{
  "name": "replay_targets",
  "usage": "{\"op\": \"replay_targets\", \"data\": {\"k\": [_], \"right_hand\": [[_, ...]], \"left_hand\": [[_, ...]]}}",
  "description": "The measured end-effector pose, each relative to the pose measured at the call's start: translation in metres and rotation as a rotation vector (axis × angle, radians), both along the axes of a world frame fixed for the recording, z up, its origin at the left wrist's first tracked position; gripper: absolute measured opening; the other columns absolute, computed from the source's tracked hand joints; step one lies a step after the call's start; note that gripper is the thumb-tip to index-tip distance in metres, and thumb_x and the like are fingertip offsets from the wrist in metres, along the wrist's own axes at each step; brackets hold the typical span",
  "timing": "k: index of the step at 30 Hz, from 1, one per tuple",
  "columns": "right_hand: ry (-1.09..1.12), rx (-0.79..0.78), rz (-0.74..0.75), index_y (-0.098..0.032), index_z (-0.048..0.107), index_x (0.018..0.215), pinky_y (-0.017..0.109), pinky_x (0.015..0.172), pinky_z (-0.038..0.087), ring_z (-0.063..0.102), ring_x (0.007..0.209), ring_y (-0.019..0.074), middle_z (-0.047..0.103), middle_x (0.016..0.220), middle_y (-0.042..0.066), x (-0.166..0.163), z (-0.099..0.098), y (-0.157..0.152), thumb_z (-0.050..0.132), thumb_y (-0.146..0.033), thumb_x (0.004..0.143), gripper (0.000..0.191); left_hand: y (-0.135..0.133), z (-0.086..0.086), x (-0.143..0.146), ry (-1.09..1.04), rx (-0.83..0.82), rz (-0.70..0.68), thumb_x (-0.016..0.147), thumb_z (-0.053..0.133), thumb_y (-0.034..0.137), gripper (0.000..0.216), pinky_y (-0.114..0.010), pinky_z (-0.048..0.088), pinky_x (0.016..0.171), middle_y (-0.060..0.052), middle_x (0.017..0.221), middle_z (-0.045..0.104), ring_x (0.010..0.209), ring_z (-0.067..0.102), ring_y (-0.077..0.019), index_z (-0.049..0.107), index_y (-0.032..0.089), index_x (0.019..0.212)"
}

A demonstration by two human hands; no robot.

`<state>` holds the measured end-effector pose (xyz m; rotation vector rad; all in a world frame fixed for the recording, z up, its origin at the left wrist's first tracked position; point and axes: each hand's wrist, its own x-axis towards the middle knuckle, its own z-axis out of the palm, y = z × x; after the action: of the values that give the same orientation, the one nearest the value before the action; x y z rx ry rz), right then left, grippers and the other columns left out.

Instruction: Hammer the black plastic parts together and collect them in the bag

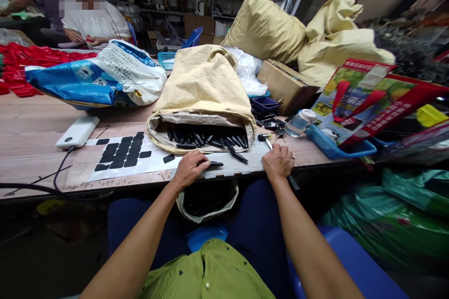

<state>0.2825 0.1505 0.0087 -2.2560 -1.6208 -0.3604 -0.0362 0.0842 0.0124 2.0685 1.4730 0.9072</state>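
My left hand is closed on a slim black part that lies on a grey foam mat at the table's front edge. My right hand grips the handle of a small hammer, whose head points away from me. Just beyond both hands, a tan paper sack lies on its side with its mouth open toward me, and several black parts spill from it. A second open sack sits between my knees below the table edge.
Left of the mat lies a white sheet with black pads, a white power bank and cables. A blue-white bag, a clear bottle, a blue basket, a cardboard box and yellow sacks crowd the table. Another person works at the far left.
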Motion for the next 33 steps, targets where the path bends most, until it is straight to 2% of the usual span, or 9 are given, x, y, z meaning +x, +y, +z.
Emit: {"op": "replay_targets", "data": {"k": [9,13,17,21,24,26,28,30,33], "right_hand": [[-0.005,-0.005,0.003,-0.015,0.064,0.12,0.039,0.084,0.041,0.054,0.105,0.0289,0.058,0.115,0.016,0.0,-0.001,0.0,0.042,-0.027,0.098,0.034],[0.001,0.007,0.014,-0.016,0.064,0.122,0.041,0.084,0.041,0.054,0.105,0.0297,0.059,0.115,0.016,0.002,-0.003,0.002,0.041,-0.027,0.098,0.035],[0.005,0.021,0.02,-0.017,0.064,0.122,0.041,0.083,0.04,0.053,0.106,0.0301,0.058,0.115,0.016,0.003,-0.006,0.003,0.041,-0.027,0.098,0.035],[0.003,0.02,0.021,-0.017,0.065,0.121,0.041,0.083,0.04,0.053,0.105,0.0301,0.059,0.115,0.017,0.003,-0.006,0.003,0.042,-0.028,0.097,0.035],[-0.004,0.027,0.021,-0.017,0.065,0.12,0.04,0.083,0.039,0.053,0.104,0.0298,0.059,0.114,0.016,0.003,-0.006,0.003,0.041,-0.028,0.098,0.035],[-0.008,0.027,0.024,-0.016,0.065,0.12,0.04,0.082,0.039,0.053,0.104,0.0296,0.058,0.114,0.016,0.003,-0.005,0.002,0.041,-0.028,0.098,0.035],[-0.009,0.024,0.026,-0.015,0.065,0.12,0.04,0.083,0.039,0.053,0.104,0.0294,0.058,0.114,0.016,0.002,-0.004,0.002,0.041,-0.027,0.098,0.035],[-0.002,0.019,0.026,-0.014,0.065,0.119,0.04,0.083,0.039,0.053,0.104,0.0293,0.058,0.113,0.017,0.002,-0.004,0.002,0.041,-0.027,0.098,0.035],[0.007,0.019,0.024,-0.015,0.066,0.118,0.039,0.082,0.039,0.053,0.103,0.0293,0.058,0.112,0.016,0.002,-0.002,0.002,0.041,-0.026,0.098,0.034]], "left_hand": [[-0.01,0.005,-0.001,0.08,0.003,-0.101,0.093,0.064,0.043,0.021,-0.036,0.04,0.093,-0.004,0.098,0.066,0.1,0.056,-0.0225,0.077,0.026,0.091],[-0.032,0.001,0.007,0.181,0.046,-0.08,0.09,0.07,0.043,0.016,-0.043,0.036,0.101,-0.004,0.12,0.064,0.113,0.053,-0.0261,0.078,0.031,0.097],[-0.06,-0.01,0.019,0.282,0.101,-0.034,0.088,0.072,0.039,0.017,-0.05,0.03,0.112,-0.006,0.141,0.054,0.133,0.042,-0.032,0.077,0.032,0.103],[-0.07,-0.01,0.023,0.282,0.112,-0.039,0.079,0.081,0.044,0.033,-0.053,0.028,0.115,-0.008,0.147,0.051,0.138,0.038,-0.0356,0.075,0.032,0.109],[-0.054,0.003,0.012,0.21,0.152,0.087,0.089,0.07,0.041,0.029,-0.047,0.035,0.11,-0.007,0.132,0.063,0.127,0.049,-0.0299,0.07,0.029,0.116],[-0.033,0.013,-0.004,0.203,0.19,0.279,0.096,0.059,0.034,0.025,-0.045,0.037,0.105,-0.007,0.123,0.068,0.12,0.053,-0.0285,0.069,0.028,0.118],[-0.009,0.021,-0.022,0.258,0.189,0.454,0.096,0.057,0.03,0.025,-0.047,0.038,0.1,-0.008,0.119,0.068,0.116,0.053,-0.0313,0.07,0.027,0.116],[0.012,0.024,-0.039,0.352,0.137,0.495,0.09,0.062,0.028,0.021,-0.047,0.039,0.097,-0.008,0.112,0.068,0.114,0.051,-0.0338,0.073,0.028,0.109],[0.03,0.023,-0.055,0.49,0.047,0.431,0.084,0.07,0.031,0.018,-0.048,0.04,0.094,-0.009,0.102,0.066,0.111,0.05,-0.0358,0.076,0.028,0.101]]}}
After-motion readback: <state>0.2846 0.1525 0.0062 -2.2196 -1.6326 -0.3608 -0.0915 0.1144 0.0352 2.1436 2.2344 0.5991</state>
